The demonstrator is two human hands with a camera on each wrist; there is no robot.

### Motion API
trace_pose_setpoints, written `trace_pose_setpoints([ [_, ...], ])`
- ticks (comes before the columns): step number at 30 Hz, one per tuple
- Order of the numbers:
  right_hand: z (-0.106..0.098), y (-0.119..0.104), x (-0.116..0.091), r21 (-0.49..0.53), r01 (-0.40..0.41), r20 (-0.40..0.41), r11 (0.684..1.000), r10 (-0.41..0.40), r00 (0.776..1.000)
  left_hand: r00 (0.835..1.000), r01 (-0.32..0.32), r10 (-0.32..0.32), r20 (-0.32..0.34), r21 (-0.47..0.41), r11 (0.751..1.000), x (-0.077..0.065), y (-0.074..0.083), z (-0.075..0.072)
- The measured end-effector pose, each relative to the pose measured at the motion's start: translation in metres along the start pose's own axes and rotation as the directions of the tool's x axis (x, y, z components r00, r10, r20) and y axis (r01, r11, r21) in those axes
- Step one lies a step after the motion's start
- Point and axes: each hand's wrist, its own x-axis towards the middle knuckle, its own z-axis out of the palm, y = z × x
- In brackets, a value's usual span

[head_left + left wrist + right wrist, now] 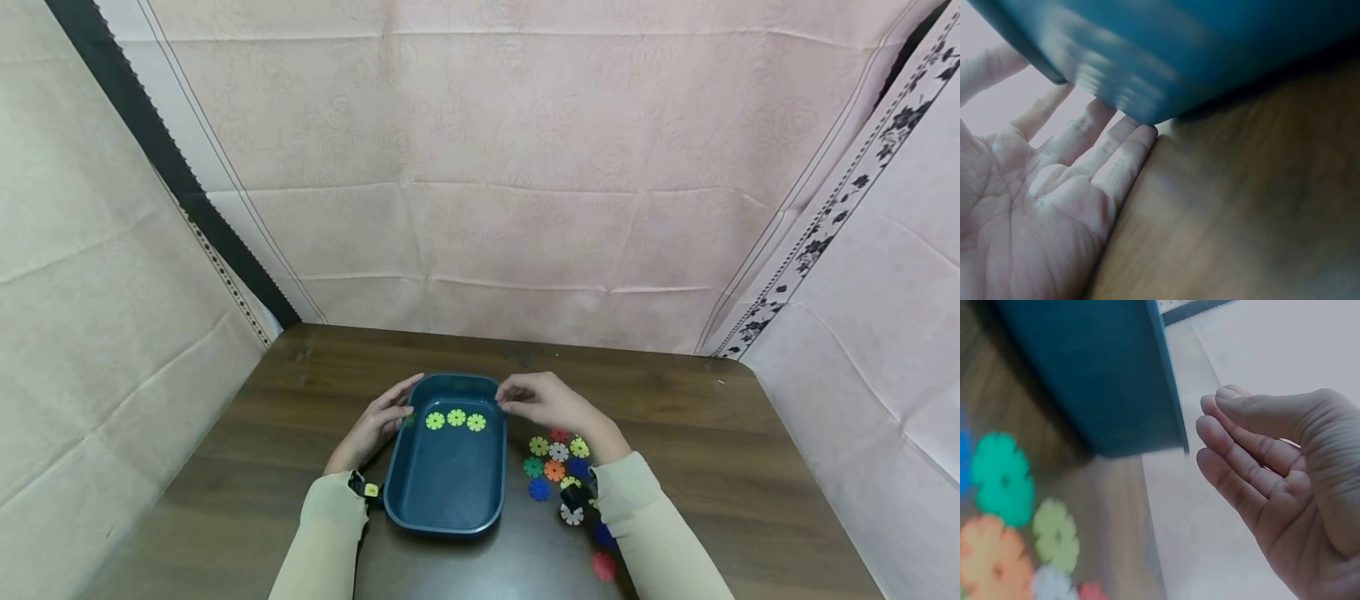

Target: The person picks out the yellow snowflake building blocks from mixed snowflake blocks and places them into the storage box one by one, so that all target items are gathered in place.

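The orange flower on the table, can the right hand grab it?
Probably yes: the orange flower lies uncovered, outside the blue tray, and the right hand, seemingly empty, is close by with nothing standing between them.

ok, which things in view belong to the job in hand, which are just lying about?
Likely in the job:
blue tray
yellow-green pieces inside it
loose yellow-green pieces

Apparently just lying about:
other-coloured pieces right of the tray
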Motion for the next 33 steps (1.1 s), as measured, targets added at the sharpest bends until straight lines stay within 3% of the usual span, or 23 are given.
trace_pose_setpoints([
  [7, 0.001, 0.02, -0.035, 0.017, -0.067, -0.051, 0.998, 0.068, 0.996, 1.0, 0.003, -0.003, -0.003, -0.006, 1.0, 0.0, -0.001, 0.001],
  [14, 0.006, 0.037, -0.056, -0.08, -0.082, -0.115, 0.993, 0.072, 0.991, 1.0, 0.001, -0.001, -0.001, -0.005, 1.0, 0.0, -0.002, 0.001],
  [26, 0.022, 0.073, -0.074, -0.138, -0.089, -0.132, 0.986, 0.07, 0.989, 1.0, -0.009, 0.009, 0.008, 0.003, 1.0, 0.0, -0.003, 0.0],
  [33, 0.026, 0.079, -0.073, -0.123, -0.091, -0.133, 0.988, 0.074, 0.988, 1.0, -0.015, 0.015, 0.008, 0.01, 1.0, 0.002, -0.002, -0.001],
])
